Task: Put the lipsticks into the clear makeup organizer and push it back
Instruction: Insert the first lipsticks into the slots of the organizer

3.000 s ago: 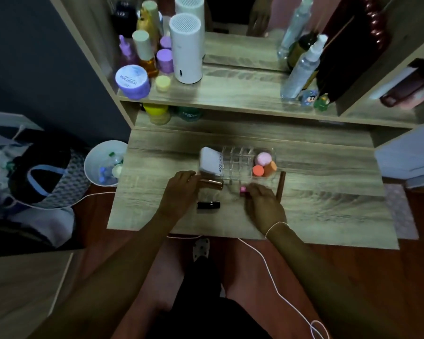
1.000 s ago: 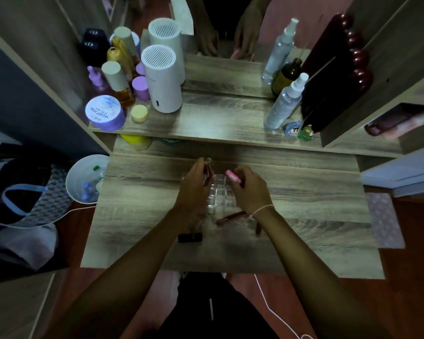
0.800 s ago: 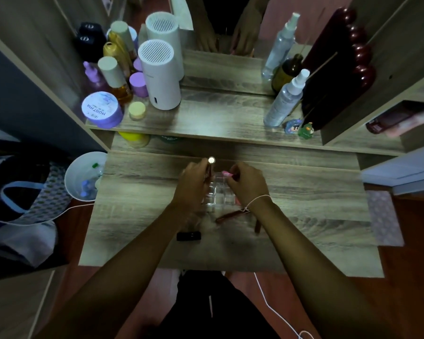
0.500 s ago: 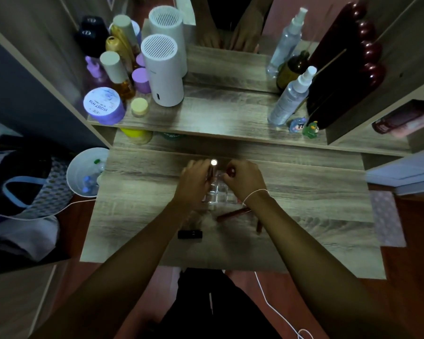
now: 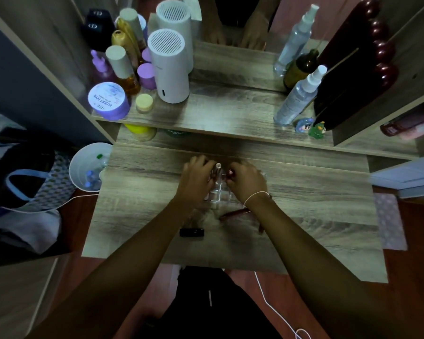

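Left hand (image 5: 196, 177) and right hand (image 5: 246, 182) each pinch a lipstick upright over clear organizer (image 5: 218, 192), aiming for slots

Dim room; wooden vanity desk (image 5: 304, 216), shelf (image 5: 230, 113), mirror (image 5: 230, 25) behind; reddish wood floor (image 5: 414, 277).

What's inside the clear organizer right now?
In the clear organizer, the near compartments look empty. A silver-tipped lipstick and a pink-red one stand at its far end. The left hand and right hand cover the rest.
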